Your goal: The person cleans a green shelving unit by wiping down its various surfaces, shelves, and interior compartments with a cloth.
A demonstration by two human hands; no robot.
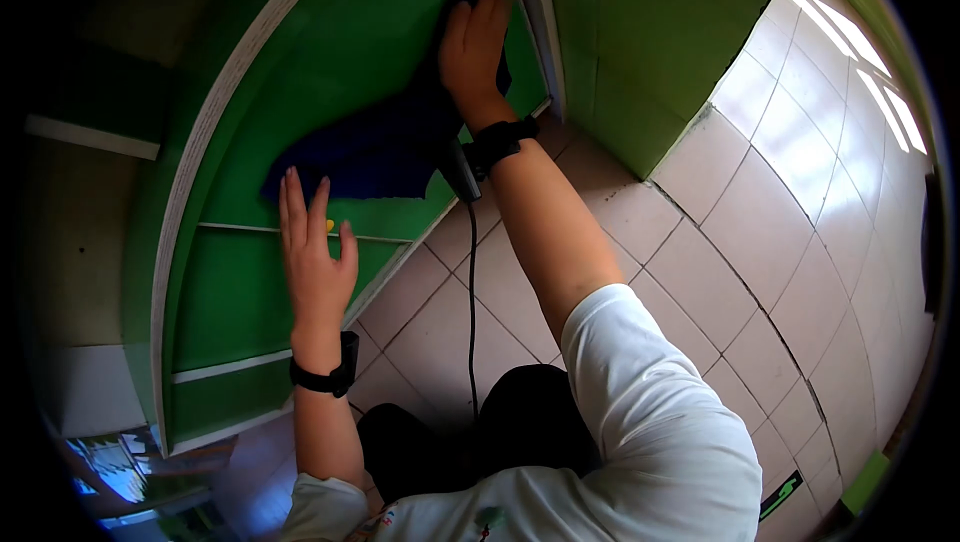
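A dark blue cloth (365, 152) lies spread over a green surface (330, 52) with pale edges. My left hand (318, 262) has its fingers apart, their tips at the cloth's lower left edge, near a small yellow spot (330, 226). Higher up, my right hand (475, 47) is stretched out on the dark upper part of the cloth, fingers extended. Near my right wrist a black object (461, 174) hangs at the edge of the green surface, with a cable (473, 302) running down from it. Black bands circle both wrists.
A green panel (650, 32) stands to the right of the green surface. Pinkish floor tiles (700, 262) spread below and to the right. A green and black floor sign (781, 494) shows at the lower right. My dark-clothed knees (535, 412) are below.
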